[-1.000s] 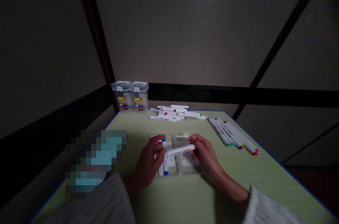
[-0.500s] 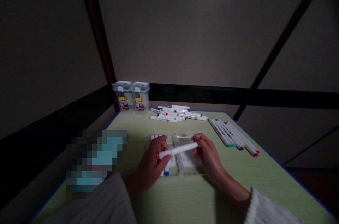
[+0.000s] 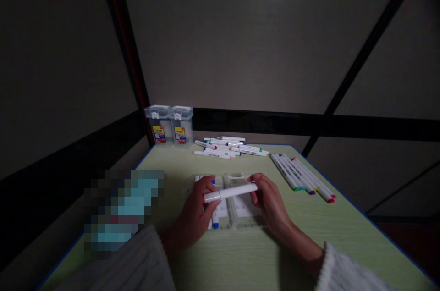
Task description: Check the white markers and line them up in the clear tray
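A white marker (image 3: pixel 233 191) with an orange end at the left is held slantwise between my two hands, its right end slightly higher. My left hand (image 3: pixel 195 213) is closed round the orange end, thumb below and fingers above. At the other end, the fingers of my right hand (image 3: pixel 270 199) pinch the barrel. Beneath them an opened clear plastic case (image 3: pixel 234 222) lies on the table. Its left half holds a few white markers, one of them a blue-ended marker (image 3: pixel 215 220), partly hidden by my left hand. Whitish paper shows in the right half.
Two clear lidded boxes (image 3: pixel 182 126) with yellow labels stand at the back left. Loose markers (image 3: pixel 213 155) lie in a pile at the back. A row of markers (image 3: pixel 305 174) lies on the right. At the left is a blurred-out teal item (image 3: pixel 134 204). Walls enclose the table (image 3: pixel 247 263).
The marker has turned a little in my fingers, and more of its left end shows. Both hands stay in nearly the same place; the view has shifted slightly.
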Tool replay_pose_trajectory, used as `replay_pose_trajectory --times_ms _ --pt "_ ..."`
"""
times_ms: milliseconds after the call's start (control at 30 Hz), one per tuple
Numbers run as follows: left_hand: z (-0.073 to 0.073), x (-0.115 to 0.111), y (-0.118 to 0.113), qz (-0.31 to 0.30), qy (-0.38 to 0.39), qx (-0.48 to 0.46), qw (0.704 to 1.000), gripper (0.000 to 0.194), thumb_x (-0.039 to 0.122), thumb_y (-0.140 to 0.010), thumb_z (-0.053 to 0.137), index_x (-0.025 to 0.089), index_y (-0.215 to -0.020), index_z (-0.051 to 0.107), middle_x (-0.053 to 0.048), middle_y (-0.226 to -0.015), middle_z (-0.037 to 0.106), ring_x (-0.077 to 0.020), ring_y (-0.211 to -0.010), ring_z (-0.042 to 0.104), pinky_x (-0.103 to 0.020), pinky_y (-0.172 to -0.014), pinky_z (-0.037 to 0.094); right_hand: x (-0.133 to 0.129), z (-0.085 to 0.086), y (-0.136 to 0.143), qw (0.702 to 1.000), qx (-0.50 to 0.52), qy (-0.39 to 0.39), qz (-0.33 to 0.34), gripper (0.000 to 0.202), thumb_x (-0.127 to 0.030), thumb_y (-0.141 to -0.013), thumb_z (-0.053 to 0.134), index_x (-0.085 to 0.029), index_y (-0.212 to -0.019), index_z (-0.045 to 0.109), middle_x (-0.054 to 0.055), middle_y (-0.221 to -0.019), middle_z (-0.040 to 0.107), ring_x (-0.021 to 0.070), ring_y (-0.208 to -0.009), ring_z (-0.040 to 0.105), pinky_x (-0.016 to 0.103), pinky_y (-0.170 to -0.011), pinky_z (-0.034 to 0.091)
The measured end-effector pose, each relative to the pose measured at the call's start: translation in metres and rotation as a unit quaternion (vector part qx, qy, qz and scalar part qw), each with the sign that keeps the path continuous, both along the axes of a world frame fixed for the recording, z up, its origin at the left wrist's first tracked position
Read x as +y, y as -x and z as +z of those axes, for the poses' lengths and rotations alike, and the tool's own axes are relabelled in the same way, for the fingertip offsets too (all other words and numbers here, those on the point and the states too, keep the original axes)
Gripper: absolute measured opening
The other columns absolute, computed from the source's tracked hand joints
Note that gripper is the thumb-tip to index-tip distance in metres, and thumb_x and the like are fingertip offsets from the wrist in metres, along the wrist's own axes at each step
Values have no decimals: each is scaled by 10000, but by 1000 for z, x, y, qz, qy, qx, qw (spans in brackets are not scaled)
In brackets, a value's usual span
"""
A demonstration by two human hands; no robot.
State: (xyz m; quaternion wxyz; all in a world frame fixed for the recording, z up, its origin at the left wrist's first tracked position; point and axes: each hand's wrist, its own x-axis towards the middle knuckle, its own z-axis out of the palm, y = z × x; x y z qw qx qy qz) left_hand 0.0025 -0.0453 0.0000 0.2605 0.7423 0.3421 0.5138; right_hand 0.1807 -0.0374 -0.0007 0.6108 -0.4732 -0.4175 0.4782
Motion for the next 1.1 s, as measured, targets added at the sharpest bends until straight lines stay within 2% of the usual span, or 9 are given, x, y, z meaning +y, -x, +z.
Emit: replay_pose_trajectory --times_ms 200,367,500,600,800,967,1100 --pt "0 1 1 -15 12 5 1000 385 84 -771 434 250 -1103 330 -1 -856 486 -97 -643 519 -207 -528 438 -1 5 2 999 11 -11 31 291 -453 -718 559 -184 -646 476 -102 -386 269 56 -355 181 211 -372 106" --pt "2 1 3 -26 17 -4 1000 363 109 -764 460 236 -1084 344 -12 -870 484 -111 -707 529 -208 -553 442 -2 6 2 998 13 -37 54 281 -463 -730 556 -192 -711 483 -88 -425 319 69 -399 240 215 -403 142" --pt "1 1 5 -16 52 -30 998 277 186 -800 444 210 -1068 379 -35 -900 494 -132 -780 529 -232 -622 457 -3 5 2 997 10 -39 66 278 -472 -726 562 -202 -753 500 -75 -466 364 80 -436 289 209 -417 176" --pt "1 2 6 0 72 -45 996 213 221 -814 431 196 -1024 411 -28 -861 509 -124 -747 527 -236 -636 455 -3 3 3 996 28 -30 78 272 -456 -696 602 -212 -779 514 -64 -518 403 87 -481 342 204 -448 233" --pt "3 4 3 56 127 -62 988 189 263 -807 437 214 -989 422 4 -825 498 -101 -699 527 -166 -510 423 -5 1 7 992 59 -26 105 230 -381 -676 630 -220 -808 532 -54 -577 422 99 -519 373 220 -494 265" --pt "6 7 0 57 216 -113 968 207 334 -772 480 215 -936 436 34 -763 478 -63 -549 490 -118 -370 348 -5 3 8 990 76 -35 115 148 -308 -656 612 -200 -737 550 -45 -583 431 102 -514 359 233 -508 259" --pt "8 12 0 37 247 -143 958 226 387 -731 507 178 -813 473 54 -634 482 -45 -422 440 -128 -326 315 -6 6 7 992 77 -38 93 120 -296 -652 607 -194 -685 553 -41 -562 432 108 -523 360 235 -515 260"
